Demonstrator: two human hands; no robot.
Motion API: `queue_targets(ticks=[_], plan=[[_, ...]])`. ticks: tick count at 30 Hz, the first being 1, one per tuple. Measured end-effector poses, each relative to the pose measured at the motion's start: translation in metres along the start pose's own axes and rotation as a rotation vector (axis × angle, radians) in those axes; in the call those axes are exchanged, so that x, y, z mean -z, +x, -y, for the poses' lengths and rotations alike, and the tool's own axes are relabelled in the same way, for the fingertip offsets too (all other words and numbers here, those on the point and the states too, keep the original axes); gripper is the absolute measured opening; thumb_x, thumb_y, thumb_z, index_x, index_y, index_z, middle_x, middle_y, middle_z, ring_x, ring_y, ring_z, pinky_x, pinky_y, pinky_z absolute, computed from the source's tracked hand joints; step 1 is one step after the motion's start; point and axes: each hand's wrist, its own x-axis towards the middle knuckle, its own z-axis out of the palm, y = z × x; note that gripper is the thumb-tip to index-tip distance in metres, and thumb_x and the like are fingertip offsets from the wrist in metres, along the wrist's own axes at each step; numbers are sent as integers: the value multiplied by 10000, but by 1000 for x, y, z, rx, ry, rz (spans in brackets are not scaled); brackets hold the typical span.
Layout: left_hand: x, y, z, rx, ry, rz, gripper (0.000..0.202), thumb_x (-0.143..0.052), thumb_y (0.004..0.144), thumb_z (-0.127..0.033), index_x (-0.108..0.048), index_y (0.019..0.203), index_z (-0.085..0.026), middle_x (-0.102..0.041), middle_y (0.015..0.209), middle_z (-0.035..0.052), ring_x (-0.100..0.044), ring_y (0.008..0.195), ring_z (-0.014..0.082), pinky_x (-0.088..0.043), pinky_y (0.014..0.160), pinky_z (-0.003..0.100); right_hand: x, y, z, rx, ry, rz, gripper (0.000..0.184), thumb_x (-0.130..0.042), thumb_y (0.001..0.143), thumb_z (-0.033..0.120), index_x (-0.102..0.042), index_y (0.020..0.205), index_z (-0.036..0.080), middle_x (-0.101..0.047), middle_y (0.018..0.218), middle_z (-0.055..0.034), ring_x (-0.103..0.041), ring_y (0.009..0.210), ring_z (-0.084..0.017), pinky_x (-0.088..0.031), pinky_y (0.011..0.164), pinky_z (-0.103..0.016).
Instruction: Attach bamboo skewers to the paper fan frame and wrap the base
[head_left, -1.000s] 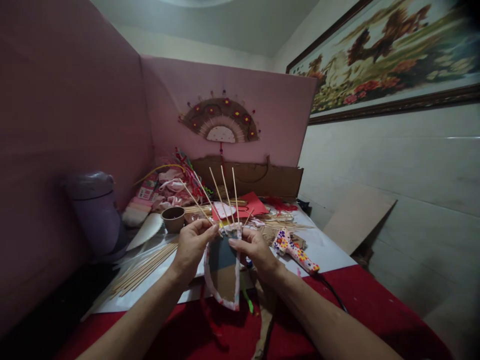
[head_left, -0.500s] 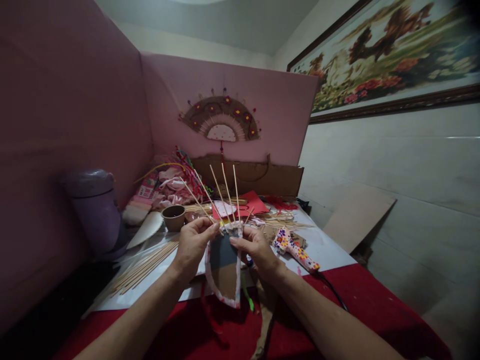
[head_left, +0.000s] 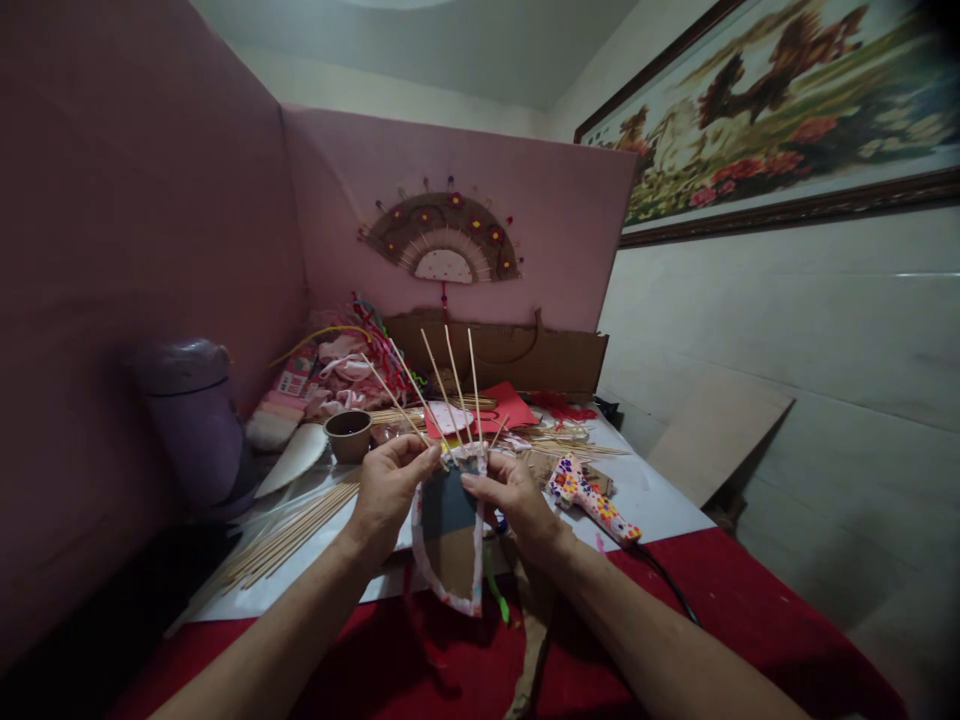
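Observation:
Between my hands is a half-round cardboard piece (head_left: pixel 448 545), edged in white material, with a dark patch on its upper part. Several thin bamboo sticks (head_left: pixel 437 374) fan upward from its top edge. My left hand (head_left: pixel 388 492) pinches the low end of the leftmost stick at the piece's upper left corner. Gripping the upper right side is my right hand (head_left: pixel 523 503), thumb on the near face and fingers behind. To the right lies a glue gun (head_left: pixel 592 500) with flower-patterned covering, its dark cord running toward me.
A brown cup (head_left: pixel 348 437), loose bamboo sticks (head_left: pixel 296 530) and a purple tumbler (head_left: pixel 196 430) stand or lie left. Red paper (head_left: pixel 504 407) and a pile of pink fabric (head_left: pixel 346 365) are behind. A decorated fan (head_left: pixel 444 235) hangs on the pink panel. A cardboard strip (head_left: pixel 534 640) lies in front.
Almost nothing differs. The hands and the cardboard piece with its sticks appear shifted very slightly to the right; both grips are the same.

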Motion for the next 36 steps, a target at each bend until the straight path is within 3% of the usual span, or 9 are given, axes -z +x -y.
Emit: queue_targets(ticks=[36], plan=[[-2, -1, 2, -49, -47, -2, 213, -747, 597, -311, -641, 607, -126, -607, 587, 10, -498, 552, 104, -379, 550, 225, -2, -1, 1, 1, 18, -7, 256, -660, 673, 340, -619, 838, 149, -470, 537, 58, -332, 385, -40, -225, 346, -174]])
